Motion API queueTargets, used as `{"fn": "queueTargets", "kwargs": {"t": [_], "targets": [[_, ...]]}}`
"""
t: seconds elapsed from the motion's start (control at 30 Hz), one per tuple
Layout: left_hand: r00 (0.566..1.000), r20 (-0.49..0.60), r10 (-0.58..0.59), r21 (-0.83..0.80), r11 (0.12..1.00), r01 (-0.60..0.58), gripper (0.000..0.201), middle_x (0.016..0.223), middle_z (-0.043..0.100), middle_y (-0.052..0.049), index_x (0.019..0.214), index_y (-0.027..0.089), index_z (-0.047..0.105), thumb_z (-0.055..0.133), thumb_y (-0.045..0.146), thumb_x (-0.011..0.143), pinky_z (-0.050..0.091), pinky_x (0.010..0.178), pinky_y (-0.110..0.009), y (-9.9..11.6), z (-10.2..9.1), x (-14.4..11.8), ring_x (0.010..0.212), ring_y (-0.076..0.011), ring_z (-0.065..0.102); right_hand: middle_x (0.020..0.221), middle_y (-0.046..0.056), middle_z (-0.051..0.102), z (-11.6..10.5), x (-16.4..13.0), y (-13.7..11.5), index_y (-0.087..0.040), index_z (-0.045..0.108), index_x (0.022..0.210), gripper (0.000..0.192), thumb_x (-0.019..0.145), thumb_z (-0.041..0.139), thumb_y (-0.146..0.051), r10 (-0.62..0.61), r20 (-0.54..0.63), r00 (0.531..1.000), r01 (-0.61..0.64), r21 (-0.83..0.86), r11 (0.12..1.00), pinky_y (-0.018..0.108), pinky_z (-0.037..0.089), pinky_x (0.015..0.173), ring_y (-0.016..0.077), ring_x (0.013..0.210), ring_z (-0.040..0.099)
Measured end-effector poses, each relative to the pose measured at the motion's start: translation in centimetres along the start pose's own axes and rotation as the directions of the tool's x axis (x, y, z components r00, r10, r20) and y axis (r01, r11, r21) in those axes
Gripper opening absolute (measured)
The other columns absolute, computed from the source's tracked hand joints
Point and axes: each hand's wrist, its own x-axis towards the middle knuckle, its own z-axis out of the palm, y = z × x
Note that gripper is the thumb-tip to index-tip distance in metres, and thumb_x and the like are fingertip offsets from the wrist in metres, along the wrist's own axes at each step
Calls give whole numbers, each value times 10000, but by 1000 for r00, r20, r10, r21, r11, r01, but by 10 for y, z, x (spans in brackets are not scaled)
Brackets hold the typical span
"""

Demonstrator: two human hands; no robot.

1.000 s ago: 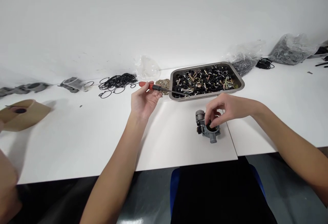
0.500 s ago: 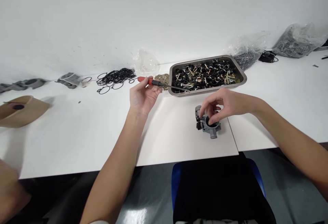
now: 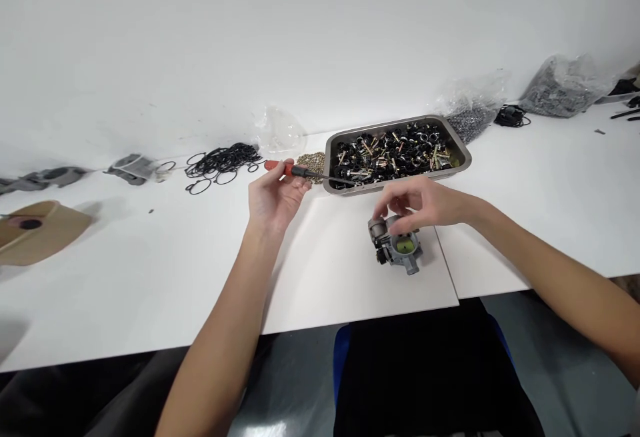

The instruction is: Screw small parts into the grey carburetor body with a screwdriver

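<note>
On the white table [image 3: 325,270], in the head view, a grey metal part [image 3: 397,254] sat near the tray [image 3: 350,190], perhaps for easy reach; the right hand [image 3: 415,202] arched over it, fingers parted, contact unclear, while the left hand [image 3: 275,204] gripped a screwdriver [image 3: 303,171], seemingly held clear.

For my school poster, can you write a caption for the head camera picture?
The left hand holds a red-handled screwdriver; the right hand is at a grey metal part.

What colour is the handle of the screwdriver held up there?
The handle is red, then black towards the shaft; the head view shows it best.
</note>
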Motion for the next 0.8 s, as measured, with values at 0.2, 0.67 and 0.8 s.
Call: {"fn": "queueTargets", "kwargs": {"t": [0.2, 0.67, 0.8], "targets": [[997, -10, 82, -6, 997, -82, 264, 697, 637, -58, 752, 184, 679, 507, 145, 949, 537, 562, -260, 18, 7, -8, 657, -144, 641, 1607, 69, 455, 2, -3, 0, -298, 674, 1358, 713, 700, 921, -417, 47, 267, 963, -4, -159, 987, 385, 427, 1153, 286, 1461, 447], [890, 315, 328, 181, 900, -396, 289, 651, 649, -53, 707, 164, 651, 533, 188, 969, 435, 420, -240, 99, 103, -26, 457, -102, 501, 1396, 86, 443, 18, -1, 6, -289, 676, 1243, 473, 815, 833, -413, 115, 218, 969, -53, -275, 960, 368, 522, 983, 243, 1190, 565], [806, 463, 369, 247, 820, -517, 181, 641, 682, -52, 676, 214, 728, 651, 268, 831, 418, 357, -308, 96, 104, -37, 411, -138, 463, 1393, 85, 425, 17, 1, 10, -283, 658, 1253, 496, 814, 832, -435, 79, 229, 970, -20, -249, 968, 381, 513, 991, 244, 1186, 544]]}}
